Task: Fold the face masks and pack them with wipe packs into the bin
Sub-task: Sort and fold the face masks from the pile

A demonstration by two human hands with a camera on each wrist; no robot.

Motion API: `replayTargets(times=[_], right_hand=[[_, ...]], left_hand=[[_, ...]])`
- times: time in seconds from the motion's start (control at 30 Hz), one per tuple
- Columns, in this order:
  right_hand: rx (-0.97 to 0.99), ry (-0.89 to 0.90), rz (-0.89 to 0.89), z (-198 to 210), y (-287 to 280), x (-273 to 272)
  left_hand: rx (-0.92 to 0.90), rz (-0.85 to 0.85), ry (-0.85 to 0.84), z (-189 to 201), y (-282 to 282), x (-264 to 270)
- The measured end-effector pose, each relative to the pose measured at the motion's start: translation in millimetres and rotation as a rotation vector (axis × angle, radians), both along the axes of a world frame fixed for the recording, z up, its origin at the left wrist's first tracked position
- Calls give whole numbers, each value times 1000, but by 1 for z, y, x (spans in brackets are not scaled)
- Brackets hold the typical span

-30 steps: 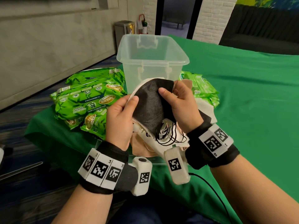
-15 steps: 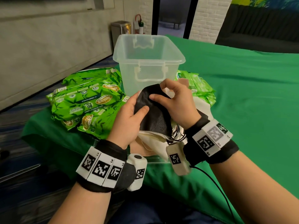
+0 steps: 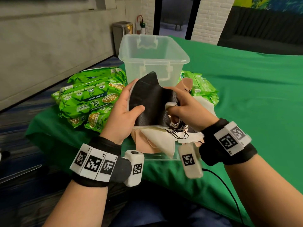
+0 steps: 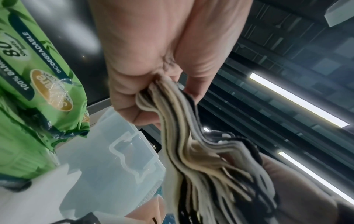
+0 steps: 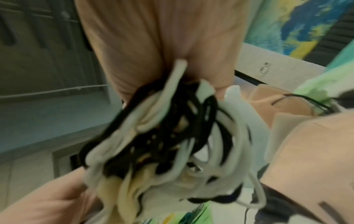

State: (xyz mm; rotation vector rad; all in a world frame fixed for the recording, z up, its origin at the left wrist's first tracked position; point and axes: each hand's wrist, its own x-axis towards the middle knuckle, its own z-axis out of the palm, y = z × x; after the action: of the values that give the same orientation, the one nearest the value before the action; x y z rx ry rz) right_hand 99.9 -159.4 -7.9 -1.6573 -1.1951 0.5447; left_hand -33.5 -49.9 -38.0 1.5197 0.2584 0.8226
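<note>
Both hands hold a stack of folded face masks (image 3: 150,99), black one on top, in front of the clear plastic bin (image 3: 180,56). My left hand (image 3: 124,108) grips the stack's left edge, thumb on the black mask; the left wrist view shows layered cream, grey and black masks (image 4: 191,145) pinched there. My right hand (image 3: 185,107) clutches the right end, where black and white ear loops (image 5: 172,128) bunch up. More beige and white masks (image 3: 157,143) lie in a pile under the hands. Green wipe packs (image 3: 91,99) lie left of the bin, another pack (image 3: 201,86) to its right.
Everything sits on a green cloth (image 3: 246,99) over the table, whose left corner is near the wipe packs. A clear acrylic sheet (image 3: 160,156) lies under the mask pile. A metal trash can (image 3: 121,33) stands by the far wall.
The mask stack has turned and risen slightly toward the bin. My right hand slid from the top edge down to the loop end; my left thumb now lies across the black mask.
</note>
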Motion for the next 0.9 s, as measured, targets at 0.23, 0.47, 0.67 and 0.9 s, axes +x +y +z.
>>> replayTargets(times=[0.23, 0.47, 0.67, 0.9], right_hand=[[-106, -17, -1, 12, -10, -11], [-92, 42, 121, 18, -25, -5], [42, 160, 163, 25, -23, 4], [398, -172, -347, 13, 6, -9]], left_hand=[[41, 52, -1, -2, 6, -11], [-4, 69, -140, 4, 7, -14], [80, 47, -79, 8, 3, -6], [151, 72, 19, 6, -4, 2]])
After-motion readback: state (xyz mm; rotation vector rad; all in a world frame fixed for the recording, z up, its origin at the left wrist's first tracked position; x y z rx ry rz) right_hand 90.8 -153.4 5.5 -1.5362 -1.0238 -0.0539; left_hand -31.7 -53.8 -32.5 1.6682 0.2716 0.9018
